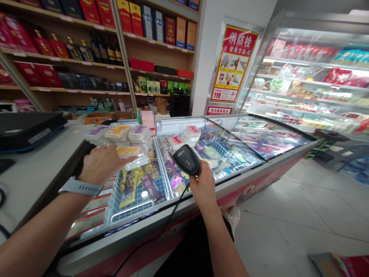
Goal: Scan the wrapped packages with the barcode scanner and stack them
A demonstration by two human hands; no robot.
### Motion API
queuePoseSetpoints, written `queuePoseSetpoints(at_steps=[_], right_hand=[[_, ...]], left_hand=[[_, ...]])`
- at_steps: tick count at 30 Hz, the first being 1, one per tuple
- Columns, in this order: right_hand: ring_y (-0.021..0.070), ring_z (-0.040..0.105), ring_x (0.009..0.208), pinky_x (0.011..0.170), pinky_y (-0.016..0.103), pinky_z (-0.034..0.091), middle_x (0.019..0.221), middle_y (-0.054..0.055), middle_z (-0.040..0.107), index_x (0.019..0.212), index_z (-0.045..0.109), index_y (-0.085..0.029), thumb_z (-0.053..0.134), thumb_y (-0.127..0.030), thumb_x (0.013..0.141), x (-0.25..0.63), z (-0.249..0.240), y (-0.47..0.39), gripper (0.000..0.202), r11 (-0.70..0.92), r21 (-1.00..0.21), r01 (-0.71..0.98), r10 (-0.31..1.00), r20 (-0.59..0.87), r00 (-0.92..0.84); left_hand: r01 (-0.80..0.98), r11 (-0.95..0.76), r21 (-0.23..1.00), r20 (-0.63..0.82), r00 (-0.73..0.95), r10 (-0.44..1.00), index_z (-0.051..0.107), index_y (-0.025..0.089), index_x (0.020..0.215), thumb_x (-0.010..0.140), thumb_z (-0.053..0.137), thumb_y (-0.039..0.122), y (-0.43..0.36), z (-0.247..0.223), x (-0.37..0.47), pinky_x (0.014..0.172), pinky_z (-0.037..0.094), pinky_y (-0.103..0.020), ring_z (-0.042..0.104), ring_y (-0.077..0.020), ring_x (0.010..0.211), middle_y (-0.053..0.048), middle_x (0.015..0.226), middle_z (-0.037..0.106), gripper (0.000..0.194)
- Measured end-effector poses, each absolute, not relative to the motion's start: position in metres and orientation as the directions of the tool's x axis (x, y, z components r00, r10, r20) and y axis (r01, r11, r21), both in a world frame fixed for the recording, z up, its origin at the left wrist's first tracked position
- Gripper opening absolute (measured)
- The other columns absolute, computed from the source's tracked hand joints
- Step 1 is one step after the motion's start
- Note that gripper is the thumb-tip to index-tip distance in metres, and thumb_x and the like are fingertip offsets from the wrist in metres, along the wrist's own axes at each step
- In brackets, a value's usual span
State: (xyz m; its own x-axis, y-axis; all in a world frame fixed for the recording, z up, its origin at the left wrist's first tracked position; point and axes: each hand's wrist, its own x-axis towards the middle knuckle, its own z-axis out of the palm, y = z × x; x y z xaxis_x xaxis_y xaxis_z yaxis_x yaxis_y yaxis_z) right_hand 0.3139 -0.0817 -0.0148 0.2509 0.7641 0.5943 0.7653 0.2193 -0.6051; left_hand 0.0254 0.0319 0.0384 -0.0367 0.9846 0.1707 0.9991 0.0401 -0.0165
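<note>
My right hand is wrapped round the handle of a black barcode scanner, and a cable hangs from it down past the freezer edge. The scanner's head points up and to the left, over the freezer's glass top. My left hand, with a watch at the wrist, grips a clear plastic food box with an orange label. Its thumb lies across the box; the other fingers are mostly hidden. Just beyond stand stacked clear boxes with orange labels and purple labels.
Below my hands a chest freezer holds wire baskets of packaged goods. More boxes with red labels sit on its glass. At left is a counter with a black device. Shelves rise behind; a lit display fridge stands right.
</note>
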Motion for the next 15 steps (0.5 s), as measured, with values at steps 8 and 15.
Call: queuePoseSetpoints(at_steps=[8,15], right_hand=[[0.0276,0.06,0.099,0.088,0.042,0.049,0.105,0.011,0.064,0.111,0.057,-0.017,0.054,-0.011,0.082,0.316,-0.017,-0.083,0.029,0.215,-0.601,0.77,0.746,0.61,0.268],[0.0279,0.061,0.098,0.087,0.041,0.049,0.101,0.01,0.064,0.111,0.057,-0.018,0.054,-0.012,0.081,0.319,-0.017,-0.084,0.03,0.205,-0.652,0.73,0.758,0.578,0.303]], left_hand=[[0.995,0.042,-0.087,0.181,-0.026,0.983,0.051,0.004,0.12,0.081,0.025,0.08,0.027,0.038,0.043,0.09,0.043,-0.057,0.065,-0.0447,0.099,-0.027,0.1,0.07,0.089],[0.991,0.028,-0.13,0.255,0.006,0.967,0.052,0.003,0.121,0.084,0.026,0.075,0.024,0.036,0.046,0.088,0.041,-0.057,0.062,-0.0456,0.102,-0.028,0.105,0.068,0.085]])
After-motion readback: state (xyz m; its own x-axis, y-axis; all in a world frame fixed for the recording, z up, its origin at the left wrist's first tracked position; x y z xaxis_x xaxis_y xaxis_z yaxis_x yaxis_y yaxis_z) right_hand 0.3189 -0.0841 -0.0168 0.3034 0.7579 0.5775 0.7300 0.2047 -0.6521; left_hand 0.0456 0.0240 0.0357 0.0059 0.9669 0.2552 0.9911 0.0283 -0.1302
